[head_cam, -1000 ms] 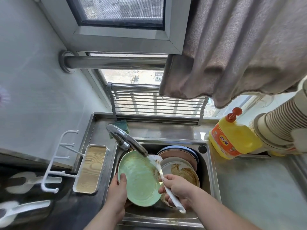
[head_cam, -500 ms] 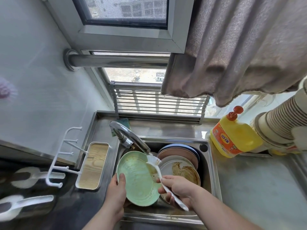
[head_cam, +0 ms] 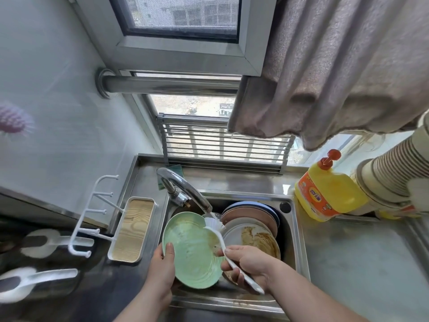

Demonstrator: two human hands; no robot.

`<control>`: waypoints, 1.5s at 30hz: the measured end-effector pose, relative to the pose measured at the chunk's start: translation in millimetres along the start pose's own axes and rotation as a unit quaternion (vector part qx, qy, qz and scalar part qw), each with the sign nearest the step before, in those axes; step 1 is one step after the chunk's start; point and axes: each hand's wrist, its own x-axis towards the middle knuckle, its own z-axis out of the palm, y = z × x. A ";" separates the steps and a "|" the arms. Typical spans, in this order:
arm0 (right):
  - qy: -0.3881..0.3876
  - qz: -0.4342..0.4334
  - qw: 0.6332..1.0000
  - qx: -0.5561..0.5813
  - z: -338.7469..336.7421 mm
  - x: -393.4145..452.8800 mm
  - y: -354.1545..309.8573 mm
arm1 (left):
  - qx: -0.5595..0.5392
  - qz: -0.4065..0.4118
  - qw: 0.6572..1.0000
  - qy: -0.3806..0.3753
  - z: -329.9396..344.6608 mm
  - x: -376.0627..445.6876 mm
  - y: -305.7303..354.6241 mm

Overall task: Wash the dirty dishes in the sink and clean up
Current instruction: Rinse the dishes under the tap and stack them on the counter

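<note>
Two hands busy over sink [head_cam: 299,231]: left hand [head_cam: 162,270] gripped green plate [head_cam: 192,249] at left edge, tilted under faucet [head_cam: 183,189]; right hand [head_cam: 249,267] clutched white brush [head_cam: 222,240], bristles on plate's upper rim. Dirty plates [head_cam: 255,231] stacked at sink's right.

The round plastic plate [head_cam: 192,252] was pale mint green, smeared brown along its right edge. The long-handled dish brush [head_cam: 226,248] was white, bristles and all. Beside it, a white round plate [head_cam: 249,238] carried tan and dark brown streaks, and behind it stood a dusty pink dish [head_cam: 253,216] and a blue-rimmed one [head_cam: 267,206]. The steel sink [head_cam: 299,240] shone silver-grey. The squat detergent bottle [head_cam: 329,194] was bright yellow with an orange label and a red pump. The stacked paper cups [head_cam: 392,175] showed beige with brown rim stripes. The small rectangular tray [head_cam: 132,228] had a white frame and a light wood-grain base. The hanging curtain [head_cam: 336,66] was mottled greyish mauve.
</note>
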 end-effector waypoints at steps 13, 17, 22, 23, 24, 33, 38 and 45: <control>-0.015 -0.013 1.000 -0.004 9.7 4.2 -7.6 | -0.006 -0.025 1.000 0.012 -7.8 3.7 -4.9; -0.007 -0.013 1.000 -0.024 2.4 -0.1 -0.3 | -0.016 -0.033 0.999 0.015 -7.2 4.0 -5.4; 0.029 -0.042 0.992 -0.113 -10.6 -9.4 8.4 | -0.006 -0.036 0.999 0.010 -8.2 11.0 -11.0; 0.033 -0.046 0.991 -0.123 -11.0 -11.0 8.8 | -0.006 -0.034 0.999 0.008 -8.4 10.7 -11.0; 0.037 -0.052 0.990 -0.127 -10.1 -12.3 8.5 | -0.009 -0.034 0.999 0.007 -8.0 9.3 -9.7; 0.122 -0.135 0.973 -0.139 -5.8 7.3 21.4 | -0.007 -0.024 1.000 0.010 -6.4 3.2 -3.0; 0.154 -0.136 0.968 -0.145 -31.1 4.7 32.8 | -0.010 -0.019 1.000 0.004 -3.8 4.5 -2.3; 0.144 -0.128 0.972 -0.133 -49.1 -4.9 31.9 | -0.013 -0.017 1.000 0.000 -0.7 3.7 -0.3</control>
